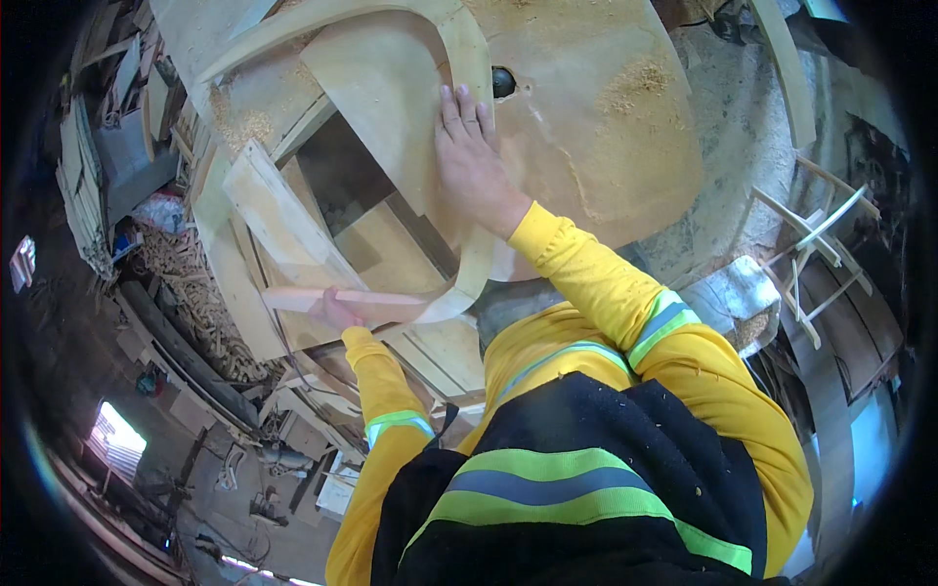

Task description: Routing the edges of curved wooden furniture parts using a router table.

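A pale curved wooden frame point(473, 73), bent like a wide U, lies across a wooden worktop point(606, 146). On its lower arm, my left hand point(338, 309) is closed around the wood, its fingers partly hidden. My right hand point(471, 156) rests flat on the frame's right side, fingers stretched forward. Just beyond those fingertips, a dark round part point(502, 82) shows in an opening in the worktop, close to the frame's outer edge.
Sawdust and shavings point(640, 83) lie on the worktop. A rectangular opening point(342, 176) and a loose board point(283, 210) are inside the frame's curve. Wood offcuts point(195, 293) heap up at left. A thin wooden rack point(816, 239) stands at right.
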`<state>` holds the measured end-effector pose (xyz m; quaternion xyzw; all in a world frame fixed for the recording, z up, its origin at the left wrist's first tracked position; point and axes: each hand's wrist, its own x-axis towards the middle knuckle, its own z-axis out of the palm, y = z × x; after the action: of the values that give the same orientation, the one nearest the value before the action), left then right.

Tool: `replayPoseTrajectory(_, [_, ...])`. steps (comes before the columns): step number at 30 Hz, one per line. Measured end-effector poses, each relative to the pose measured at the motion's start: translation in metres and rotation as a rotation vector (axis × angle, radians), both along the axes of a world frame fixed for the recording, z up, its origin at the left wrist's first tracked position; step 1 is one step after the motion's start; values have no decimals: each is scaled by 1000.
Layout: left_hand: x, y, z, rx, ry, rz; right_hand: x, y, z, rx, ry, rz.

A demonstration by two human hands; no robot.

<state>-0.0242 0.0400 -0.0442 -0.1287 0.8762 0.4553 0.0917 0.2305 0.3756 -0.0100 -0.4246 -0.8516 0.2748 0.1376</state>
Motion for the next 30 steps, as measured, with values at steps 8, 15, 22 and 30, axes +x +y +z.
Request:
replayPoseTrajectory(8, [-4, 12, -4, 72, -2, 12, -5, 15, -1, 22, 75, -37])
replayPoseTrajectory(15, [12, 46, 8, 73, -33, -33, -9, 22, -6, 16, 13, -87])
replayPoseTrajectory(22, [15, 65, 19, 96, -116, -7, -10, 29, -3, 36, 46, -107])
replayPoseTrajectory(30, [1, 53, 9, 85, -93, -20, -11, 33, 2, 78, 120, -111])
